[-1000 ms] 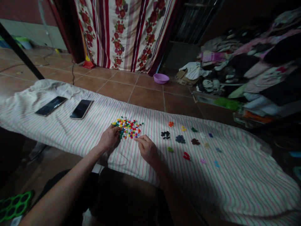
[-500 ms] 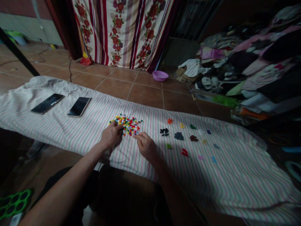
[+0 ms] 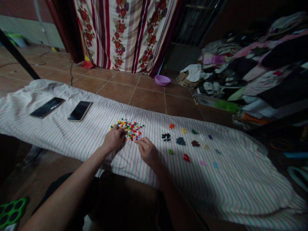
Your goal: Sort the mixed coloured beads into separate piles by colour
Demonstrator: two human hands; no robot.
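Observation:
A heap of small multicoloured pieces (image 3: 132, 127) lies on the striped cloth (image 3: 154, 123). At its left edge, my left hand (image 3: 114, 138) rests with curled fingers touching the pieces; whatever is in its fingertips is hidden. My right hand (image 3: 148, 152) is at the heap's lower right edge, index finger and thumb pinched together, and any piece between them is too small to make out. To the right are little single-colour groups, among them black pieces (image 3: 166, 137), dark grey pieces (image 3: 180, 141), brown pieces (image 3: 195, 143), red pieces (image 3: 186, 158) and orange pieces (image 3: 171, 126).
Two phones, a dark one (image 3: 47, 107) and a light-edged one (image 3: 80, 111), lie on the cloth's left side. Beyond it, a purple basin (image 3: 162, 80) stands on the tiled floor near a flowered curtain (image 3: 120, 38). Clothes (image 3: 255, 64) are heaped at the right.
The camera view has shifted slightly, moving the whole scene a little left and down. Both hands stay at the heap in nearly the same pose.

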